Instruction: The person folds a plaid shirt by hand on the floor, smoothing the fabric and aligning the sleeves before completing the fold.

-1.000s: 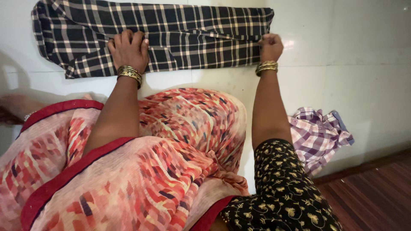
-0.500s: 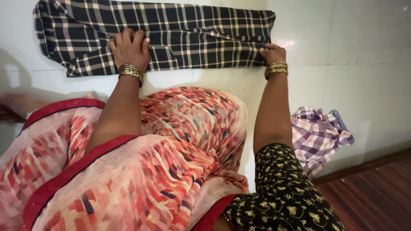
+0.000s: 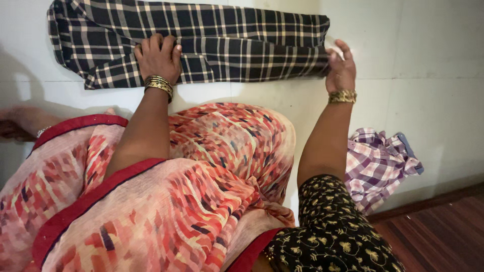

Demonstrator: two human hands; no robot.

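A black checked cloth point(image 3: 227, 45) lies folded into a long strip on the white tiled floor point(image 3: 428, 60). My left hand point(image 3: 157, 58) rests on its left-middle part, fingers bent down onto a fold, holding the cloth in place. At the strip's right end is my right hand point(image 3: 340, 65), its fingers stretched out and apart and the thumb side touching the cloth's edge. Both wrists wear gold bangles.
My lap in a red and pink patterned sari point(image 3: 201, 176) fills the foreground. A crumpled purple checked garment point(image 3: 375, 163) lies on the floor at the right. A dark wooden strip point(image 3: 438, 231) runs along the lower right. A foot point(image 3: 20, 123) shows at the far left.
My right hand let go of the cloth's lower right corner, opened its fingers and shifted right to the end of the strip. The left hand stayed on the cloth.
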